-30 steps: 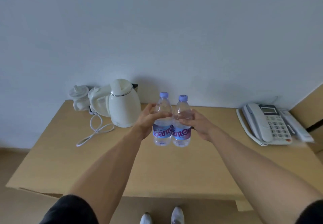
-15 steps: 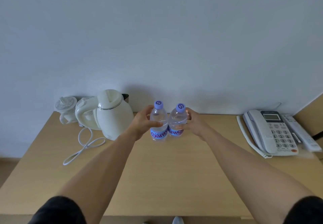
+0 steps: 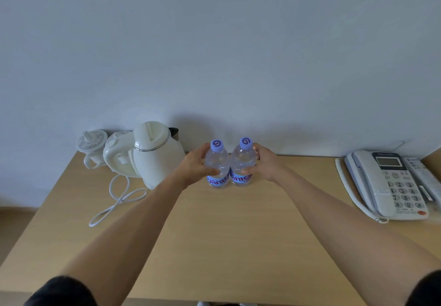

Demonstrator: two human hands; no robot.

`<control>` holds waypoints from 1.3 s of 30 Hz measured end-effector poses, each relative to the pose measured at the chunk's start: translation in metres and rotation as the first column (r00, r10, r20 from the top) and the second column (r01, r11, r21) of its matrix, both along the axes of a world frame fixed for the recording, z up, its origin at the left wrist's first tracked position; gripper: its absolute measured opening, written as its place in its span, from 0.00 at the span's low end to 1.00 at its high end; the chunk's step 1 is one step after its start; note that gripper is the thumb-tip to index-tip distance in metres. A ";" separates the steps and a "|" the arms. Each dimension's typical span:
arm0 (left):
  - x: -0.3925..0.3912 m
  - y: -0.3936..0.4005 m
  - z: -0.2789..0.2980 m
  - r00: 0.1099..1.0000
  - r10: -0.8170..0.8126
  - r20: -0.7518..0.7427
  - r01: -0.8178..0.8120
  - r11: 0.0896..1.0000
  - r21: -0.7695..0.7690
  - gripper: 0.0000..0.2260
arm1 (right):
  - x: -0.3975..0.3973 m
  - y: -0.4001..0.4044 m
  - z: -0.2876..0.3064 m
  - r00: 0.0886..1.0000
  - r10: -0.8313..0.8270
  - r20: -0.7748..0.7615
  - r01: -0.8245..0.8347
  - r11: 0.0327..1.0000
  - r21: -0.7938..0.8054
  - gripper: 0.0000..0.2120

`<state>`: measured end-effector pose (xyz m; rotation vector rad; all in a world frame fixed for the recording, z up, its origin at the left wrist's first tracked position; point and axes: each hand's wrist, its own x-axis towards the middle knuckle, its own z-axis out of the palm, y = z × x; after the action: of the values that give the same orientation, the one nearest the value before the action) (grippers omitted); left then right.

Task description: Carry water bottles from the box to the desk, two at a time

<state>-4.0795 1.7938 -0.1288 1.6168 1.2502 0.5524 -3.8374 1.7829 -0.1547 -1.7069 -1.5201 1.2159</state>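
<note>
Fingers [image 3: 211,171] of our left hand [image 3: 194,168] curled round the left bottle [image 3: 216,165], and our right hand [image 3: 265,165] gripped the right bottle [image 3: 242,162] likewise; both bottles stood upright, touching, at the centre of the frame, bases seemingly on the desk [image 3: 226,234] near its far edge; we judged this pair delivered but not yet released, the box out of view; each was clear, lilac-capped, with a blue label; a white kettle [image 3: 155,155] stood centre left, a telephone [image 3: 386,181] at right.

head view, downward over desk [image 3: 214,234]
</note>
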 end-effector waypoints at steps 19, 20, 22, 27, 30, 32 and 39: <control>0.023 0.024 0.013 0.922 0.297 -0.250 -0.197 0.913 0.357 0.18 | -0.007 -0.010 0.004 0.980 -0.145 0.136 0.118 0.974 0.194 0.26; 0.024 0.030 0.014 0.916 0.301 -0.266 -0.195 0.912 0.362 0.18 | -0.007 -0.010 0.004 0.979 -0.145 0.141 0.116 0.973 0.197 0.26; 0.025 0.041 0.017 0.903 0.316 -0.290 -0.198 0.907 0.371 0.18 | -0.008 -0.011 0.004 0.978 -0.145 0.153 0.113 0.973 0.199 0.26; 0.026 0.054 0.017 0.896 0.321 -0.306 -0.202 0.910 0.363 0.19 | -0.010 -0.012 0.004 0.977 -0.151 0.148 0.118 0.971 0.210 0.25; 0.024 0.055 0.015 0.896 0.311 -0.318 -0.190 0.914 0.358 0.18 | -0.010 -0.012 0.004 0.975 -0.153 0.162 0.115 0.968 0.225 0.24; 0.023 0.055 0.015 0.897 0.308 -0.317 -0.192 0.918 0.348 0.18 | -0.010 -0.012 0.003 0.974 -0.154 0.165 0.112 0.965 0.236 0.24; 0.023 0.054 0.014 0.896 0.310 -0.319 -0.205 0.924 0.322 0.27 | -0.016 0.007 0.003 0.970 -0.197 0.143 0.157 0.956 0.249 0.23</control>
<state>-4.0568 1.8482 -0.1144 1.8599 1.7493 0.6368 -3.8531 1.7901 -0.1520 -1.7747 -1.5007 0.7841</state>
